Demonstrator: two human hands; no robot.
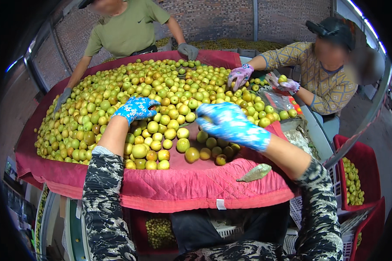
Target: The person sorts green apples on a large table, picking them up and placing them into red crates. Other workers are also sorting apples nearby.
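A broad heap of round yellow-green fruit (139, 151), jujube-like and partly blushed brown, covers a table draped in a quilted pink-red cloth (183, 186). My left hand (134, 110), in a blue floral glove, rests on the heap with its fingers curved around a reddish fruit; whether it grips that fruit is unclear. Blurred, my right hand (230, 123) in a matching glove hovers above the cloth's near right part, its thumb and fingers closed on a greenish fruit (208, 119). Several darker fruit (205, 153) lie beneath it. A dry leaf (255, 173) sits on the cloth's edge.
Across the table, a person's grey-gloved hands (187, 51) touch the heap. At right, another person's pink-gloved hand (241, 76) reaches into it; the other holds fruit. A plastic bag (276, 99) lies nearby. Red-lined crates (362, 169) with fruit stand at lower right.
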